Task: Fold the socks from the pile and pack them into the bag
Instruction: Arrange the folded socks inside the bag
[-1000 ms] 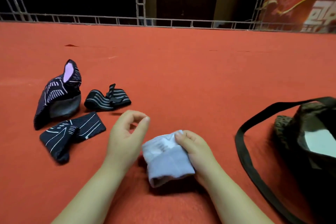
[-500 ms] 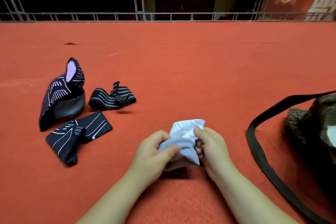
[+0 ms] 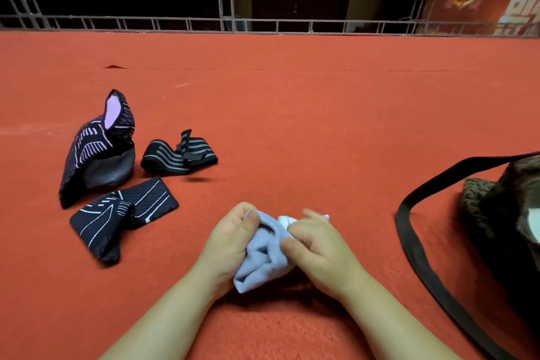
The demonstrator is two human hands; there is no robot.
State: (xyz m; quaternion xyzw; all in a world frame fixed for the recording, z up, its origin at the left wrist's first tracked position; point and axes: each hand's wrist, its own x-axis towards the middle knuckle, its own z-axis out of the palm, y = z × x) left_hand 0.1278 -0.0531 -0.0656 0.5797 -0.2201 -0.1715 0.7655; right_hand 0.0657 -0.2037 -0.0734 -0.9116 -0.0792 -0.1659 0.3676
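- Nearest me, my left hand (image 3: 230, 242) has its thumb and fingers curled over the upper left edge of the pale blue sock bundle (image 3: 263, 254), gripping it just above the red carpet (image 3: 292, 126).
- My right hand (image 3: 318, 245) pinches the bundle's right side, where a white part peeks out past the fingertips; both hands are closed on the same sock.
- The bundle's long axis runs from its low corner near my left wrist up toward my right fingertips — already angled toward the right.
- The bag (image 3: 502, 213) lies off to my right, well apart from the bundle, its black strap (image 3: 415, 245) looped across the carpet between us. My right hand is the nearer one, so I judge it should carry the bundle across once the fold is tight.
- Farther left, three dark socks wait: a patterned flat sock (image 3: 122, 216), a purple-lined sock (image 3: 99, 152) propped up, and a grey-striped sock (image 3: 178, 155).
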